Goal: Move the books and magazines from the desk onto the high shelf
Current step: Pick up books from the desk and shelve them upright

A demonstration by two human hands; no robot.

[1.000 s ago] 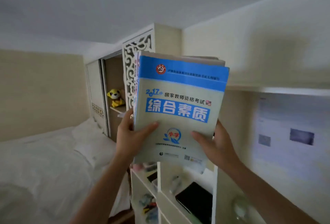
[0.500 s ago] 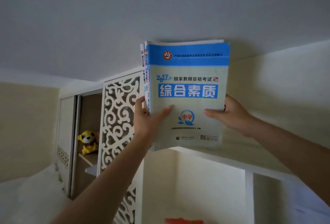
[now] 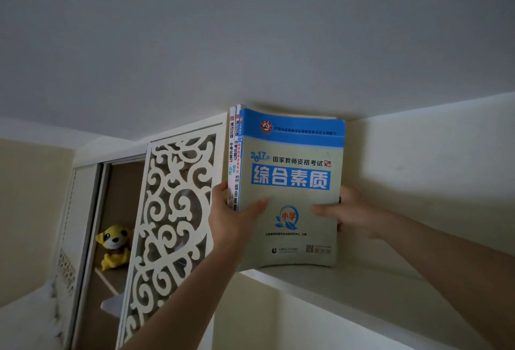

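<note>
The high shelf [image 3: 348, 288] runs just under the ceiling, and the stack of books [image 3: 289, 188] stands upright at its left end, beside the fretwork panel [image 3: 172, 224], bottom edge apparently on the shelf's front lip. The left hand [image 3: 231, 218] clamps the spine side, thumb across the cover; the right hand [image 3: 351, 213] pinches the opposite edge. Released this near the lip (three spines show), the stack could likely tip forward off the shelf.
</note>
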